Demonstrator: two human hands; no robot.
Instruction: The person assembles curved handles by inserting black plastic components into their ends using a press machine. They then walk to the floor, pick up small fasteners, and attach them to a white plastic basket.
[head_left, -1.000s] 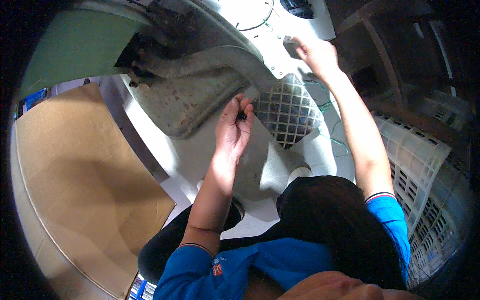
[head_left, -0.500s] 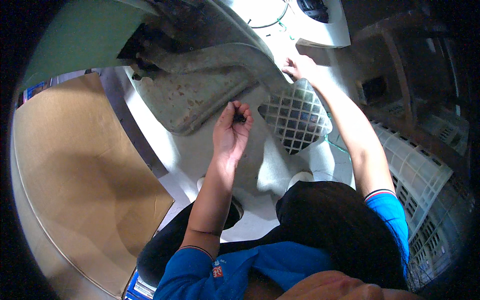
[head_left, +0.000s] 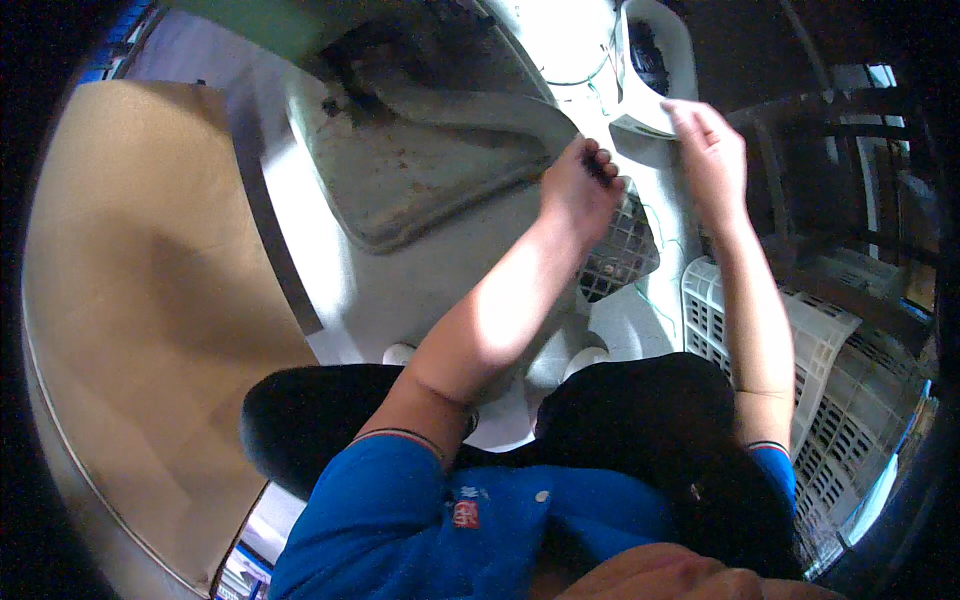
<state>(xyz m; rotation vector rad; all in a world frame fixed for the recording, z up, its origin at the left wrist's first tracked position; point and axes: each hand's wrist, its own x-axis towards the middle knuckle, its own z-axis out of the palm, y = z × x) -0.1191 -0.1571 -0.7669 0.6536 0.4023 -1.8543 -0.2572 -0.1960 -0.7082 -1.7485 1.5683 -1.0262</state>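
Note:
My left hand (head_left: 583, 192) is closed around several small black pieces (head_left: 598, 168), which show between the curled fingers and the palm. It is raised in front of the lit work surface (head_left: 572, 72), above a pedal (head_left: 620, 255) with a grid-patterned top. To the right, my right hand (head_left: 714, 165) is beside the near rim of a white container (head_left: 682, 45) with black things (head_left: 648, 62) inside. Its fingers are bent together and slightly blurred; whatever they may hold is hidden.
A grey-green machine base (head_left: 420, 185) with a curved arm (head_left: 460, 105) stands ahead. At left is a large cardboard box (head_left: 150, 300). White plastic crates (head_left: 820, 325) stand at right, and a thin green cord (head_left: 655, 305) hangs near the pedal.
My left hand has moved up and right, from beside the machine base to above the pedal. My right hand has left the lit surface and moved right, to the white container.

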